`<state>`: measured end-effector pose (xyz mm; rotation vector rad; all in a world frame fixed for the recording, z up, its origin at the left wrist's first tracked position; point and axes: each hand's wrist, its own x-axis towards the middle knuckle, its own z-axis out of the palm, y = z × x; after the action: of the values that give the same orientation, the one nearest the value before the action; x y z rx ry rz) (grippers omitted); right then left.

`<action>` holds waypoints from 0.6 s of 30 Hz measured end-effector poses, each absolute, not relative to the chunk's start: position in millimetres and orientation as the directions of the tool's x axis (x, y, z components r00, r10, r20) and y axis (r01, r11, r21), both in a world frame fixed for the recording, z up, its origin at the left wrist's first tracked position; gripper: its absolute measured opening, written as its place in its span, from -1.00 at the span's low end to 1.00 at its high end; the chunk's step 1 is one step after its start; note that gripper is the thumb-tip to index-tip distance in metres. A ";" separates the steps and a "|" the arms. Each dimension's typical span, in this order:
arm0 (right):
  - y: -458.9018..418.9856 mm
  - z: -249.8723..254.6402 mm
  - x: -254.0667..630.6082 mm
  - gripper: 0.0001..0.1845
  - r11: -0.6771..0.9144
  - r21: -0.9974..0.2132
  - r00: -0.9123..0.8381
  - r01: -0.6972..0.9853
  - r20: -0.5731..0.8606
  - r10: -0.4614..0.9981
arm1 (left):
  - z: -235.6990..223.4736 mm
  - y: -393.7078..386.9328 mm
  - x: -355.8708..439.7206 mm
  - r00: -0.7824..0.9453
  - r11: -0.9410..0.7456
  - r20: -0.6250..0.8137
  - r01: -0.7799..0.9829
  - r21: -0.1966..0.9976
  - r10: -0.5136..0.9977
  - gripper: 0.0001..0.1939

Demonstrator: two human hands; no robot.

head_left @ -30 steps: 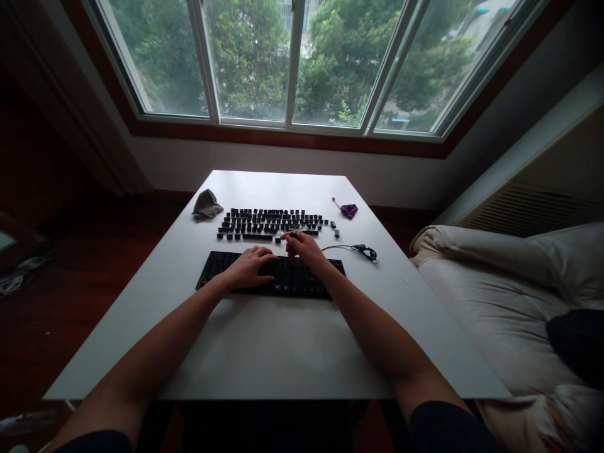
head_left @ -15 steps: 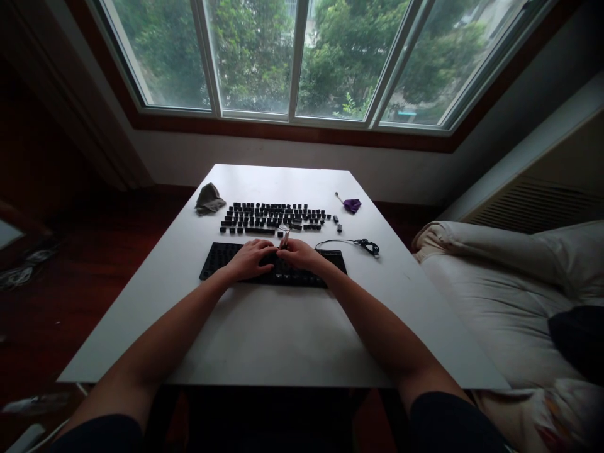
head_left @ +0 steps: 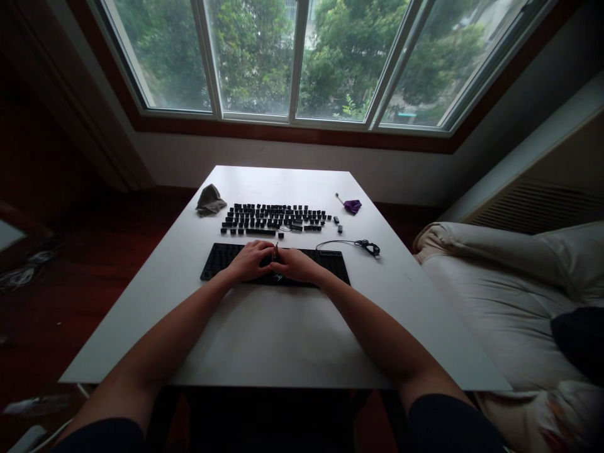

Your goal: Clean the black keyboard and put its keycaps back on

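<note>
A black keyboard [head_left: 221, 257] with its keycaps taken off lies across the white table in front of me. My left hand [head_left: 251, 260] rests on its middle, palm down, fingers bent and somewhat apart. Close against it, my right hand [head_left: 295, 264] is closed on a small slim tool [head_left: 276, 251] that stands upright over the keyboard. The tool's lower end is hidden between my hands, and its exact kind is unclear. Rows of loose black keycaps [head_left: 262, 222] are laid out behind the keyboard. A thin wire loop [head_left: 285, 228] lies among the nearer ones.
The white table [head_left: 283, 346] carries a grey cloth [head_left: 210, 200] at back left and a purple cloth [head_left: 352, 206] beside a thin light stick at back right. A coiled black cable [head_left: 368, 247] lies right of the keyboard. A cream sofa [head_left: 486, 283] stands to the right.
My right hand has moved slightly left and nearer to me with the slim tool, closing up to my left hand. The keyboard has shifted very little.
</note>
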<state>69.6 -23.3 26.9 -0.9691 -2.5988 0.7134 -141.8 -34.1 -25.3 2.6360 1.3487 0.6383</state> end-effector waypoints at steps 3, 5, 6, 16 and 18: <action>-26.7 28.5 67.9 -0.59 0.650 -0.459 -0.710 0.605 0.057 0.701 | -25.6 -34.1 -141.5 0.515 -0.594 0.308 0.754 0.281 0.800 -0.52; -27.9 25.3 64.6 -0.58 0.628 -0.426 -0.682 0.652 0.033 0.731 | -26.2 -34.3 -141.3 0.510 -0.588 0.305 0.759 0.280 0.804 -0.52; -28.5 23.4 62.8 -0.58 0.614 -0.415 -0.667 0.672 0.022 0.745 | -26.6 -34.4 -141.3 0.508 -0.585 0.304 0.760 0.281 0.806 -0.53; -29.4 42.4 76.2 -0.80 0.765 -0.419 -0.845 0.490 -0.010 0.535 | -26.1 -34.8 -142.2 0.515 -0.593 0.302 0.748 0.298 0.802 -0.48; -28.4 50.0 82.1 -0.87 0.770 -0.453 -0.872 0.449 -0.036 0.488 | -25.7 -35.0 -142.1 0.512 -0.591 0.305 0.750 0.296 0.803 -0.49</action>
<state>82.1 -28.4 50.0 -0.7628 -2.8759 0.7042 -142.1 -35.0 -25.7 2.6201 1.3529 0.6300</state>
